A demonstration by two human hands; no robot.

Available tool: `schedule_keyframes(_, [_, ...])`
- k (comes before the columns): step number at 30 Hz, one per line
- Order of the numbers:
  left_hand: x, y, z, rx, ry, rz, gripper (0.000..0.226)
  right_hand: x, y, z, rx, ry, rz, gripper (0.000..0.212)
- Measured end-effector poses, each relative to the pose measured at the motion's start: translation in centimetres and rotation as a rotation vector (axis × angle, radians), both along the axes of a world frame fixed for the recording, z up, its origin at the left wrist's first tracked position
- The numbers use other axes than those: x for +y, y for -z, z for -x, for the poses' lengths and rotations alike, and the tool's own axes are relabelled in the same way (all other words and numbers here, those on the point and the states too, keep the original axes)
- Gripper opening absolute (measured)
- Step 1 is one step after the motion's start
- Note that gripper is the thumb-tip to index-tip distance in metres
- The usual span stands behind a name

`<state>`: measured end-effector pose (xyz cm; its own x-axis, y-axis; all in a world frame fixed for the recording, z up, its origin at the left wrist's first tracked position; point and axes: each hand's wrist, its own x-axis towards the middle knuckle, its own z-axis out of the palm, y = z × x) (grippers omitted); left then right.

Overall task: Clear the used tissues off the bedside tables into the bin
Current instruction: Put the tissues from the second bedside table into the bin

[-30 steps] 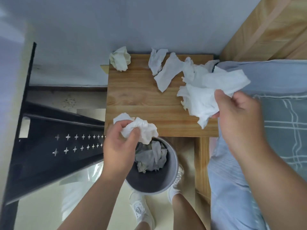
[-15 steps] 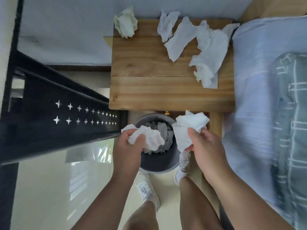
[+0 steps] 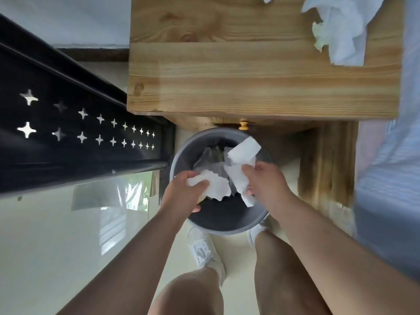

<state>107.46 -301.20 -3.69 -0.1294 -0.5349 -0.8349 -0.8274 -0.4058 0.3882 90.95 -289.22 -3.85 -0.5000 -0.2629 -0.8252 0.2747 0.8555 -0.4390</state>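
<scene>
Two hands work over the bin [image 3: 218, 223]: left hand [image 3: 181, 194] fingers pinch a tissue [image 3: 216, 186] above its near-left rim, right hand [image 3: 264, 180] fingers grip another tissue [image 3: 244, 153] above its right side, forearms angled down. More tissues [image 3: 338, 30] lie on the table [image 3: 250, 76] beyond the bin, whose far rim tucks under the table edge.

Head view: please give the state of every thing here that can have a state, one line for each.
left hand: shut on a tissue, over the bin
right hand: shut on a tissue, over the bin
left tissue: crumpled, held
right tissue: crumpled, held
bin: open, tissues already inside
bedside table: not cleared
table tissue: crumpled, lying on the table top
</scene>
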Motion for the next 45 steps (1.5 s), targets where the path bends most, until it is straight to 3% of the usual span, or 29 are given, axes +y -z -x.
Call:
schedule_keyframes(2, [0.0, 0.5, -0.3, -0.008, 0.044, -0.014, 0.047, 0.2, 0.6, 0.2, -0.045, -0.112, -0.048, 0.035])
schedule_keyframes(4, [0.1, 0.5, -0.5, -0.012, 0.075, -0.004, 0.055, 0.6, 0.1, 0.3, -0.068, -0.15, -0.082, 0.058])
schedule_keyframes(6, [0.2, -0.4, -0.4, -0.01, 0.102, 0.029, 0.053, 1.2, -0.8, 0.6, -0.071, -0.127, -0.086, 0.064])
schedule_keyframes(12, [0.6, -6.0, 2.0, 0.097, 0.094, 0.108, 0.012, 1.4, -6.4, 2.5, 0.038, -0.034, -0.006, 0.029])
schedule_keyframes(15, [0.2, -9.9, 4.4, 0.189, 0.147, 0.095, 0.008, 1.0, -10.5, 4.7, 0.131, -0.023, 0.089, 0.017])
schedule_keyframes(23, [-3.4, -18.2, 14.5, 0.44, 0.235, 0.183, 0.01, -2.2, -20.2, 12.8, 0.448, 0.062, 0.257, 0.009])
schedule_keyframes(30, [-8.4, -19.5, 22.9, 0.42, 0.395, 0.41, 0.031, -6.1, -20.4, 20.9, 0.614, -0.014, 0.184, 0.053])
schedule_keyframes(34, [-9.6, -17.3, 26.6, 0.327, 0.614, 0.646, 0.044, -8.0, -18.1, 22.6, 0.635, -0.207, 0.09, 0.087])
schedule_keyframes(37, [-9.7, -15.5, 28.6, 0.261, 0.812, 0.73, 0.054, -8.9, -16.5, 23.0, 0.664, -0.343, -0.02, 0.101])
schedule_keyframes(41, [-10.1, -14.0, 30.1, 0.157, 0.883, 0.711, 0.062, -9.2, -15.1, 23.6, 0.692, -0.254, 0.073, 0.079])
schedule_keyframes(45, [-10.0, -13.5, 30.3, 0.206, 0.813, 0.721, 0.063, -9.1, -15.3, 24.1, 0.79, -0.186, 0.075, 0.056])
